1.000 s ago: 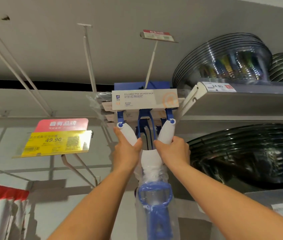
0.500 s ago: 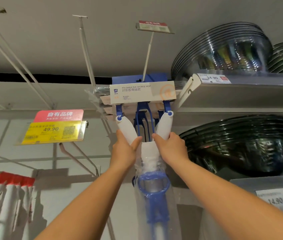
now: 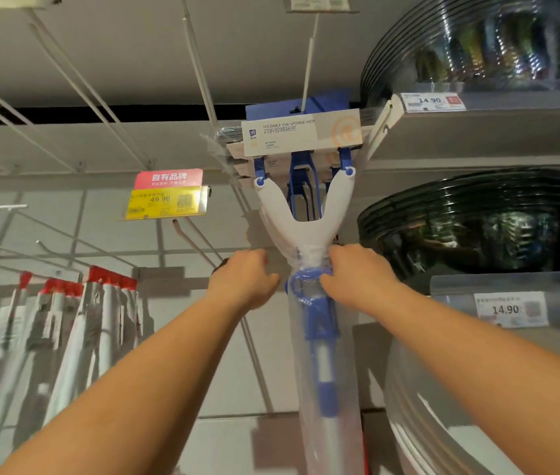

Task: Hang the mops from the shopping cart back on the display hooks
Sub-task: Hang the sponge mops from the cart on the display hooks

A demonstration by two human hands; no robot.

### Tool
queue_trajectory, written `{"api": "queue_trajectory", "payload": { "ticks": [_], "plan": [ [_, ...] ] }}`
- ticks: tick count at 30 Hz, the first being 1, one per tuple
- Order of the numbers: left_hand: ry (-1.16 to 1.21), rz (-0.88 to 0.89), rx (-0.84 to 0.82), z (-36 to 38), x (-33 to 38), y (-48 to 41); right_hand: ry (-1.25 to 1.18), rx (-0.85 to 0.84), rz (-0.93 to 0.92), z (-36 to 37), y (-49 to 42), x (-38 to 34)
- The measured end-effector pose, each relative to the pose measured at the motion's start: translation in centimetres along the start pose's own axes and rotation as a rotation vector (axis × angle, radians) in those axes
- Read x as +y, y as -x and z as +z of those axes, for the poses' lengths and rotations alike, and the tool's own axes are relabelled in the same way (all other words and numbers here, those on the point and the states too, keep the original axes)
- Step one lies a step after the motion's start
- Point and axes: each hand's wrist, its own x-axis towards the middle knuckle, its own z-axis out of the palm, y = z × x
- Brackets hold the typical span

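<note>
**A:** What do you have closest to you on the feed?

**B:** Both of my forearms, reaching up and away. My right hand (image 3: 357,279) has its fingers curled round the neck of the mop (image 3: 300,231), just under the white fork and at the blue loop of the handle. My left hand (image 3: 242,284) is just beside that neck, with a small gap between them. Its fingers are loosely bent and blurred, and I see nothing in them.

**A:** And the mop itself?

**B:** It hangs upright. The handle runs down between my arms inside a clear plastic sleeve (image 3: 340,389). The fork rises to a blue head wrapped in a white label card. The head is at the white rod of the display hook (image 3: 307,63), in front of other packs like it.

**A:** What is farther off?

**B:** To the left there is a yellow price tag (image 3: 165,204), with red-capped mops (image 3: 66,320) hanging lower down. To the right, dark bowls (image 3: 470,221) are stacked under a shelf (image 3: 494,132).
</note>
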Motion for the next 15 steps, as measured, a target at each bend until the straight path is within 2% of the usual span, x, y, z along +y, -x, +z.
{"api": "queue_trajectory", "payload": {
  "ticks": [4,10,15],
  "plan": [
    [-0.213,-0.019,-0.162,-2.0,-1.7,2.8,0.06,-0.206,-0.031,-1.3,2.5,-2.6],
    [-0.304,-0.116,-0.452,-5.9,-6.5,8.4,0.114,-0.495,-0.108,-2.3,6.2,-8.6],
    [-0.344,-0.157,-0.517,-10.5,-11.6,14.5,0.011,-0.621,-0.175,-3.0,10.2,-15.7]
  ]
}}
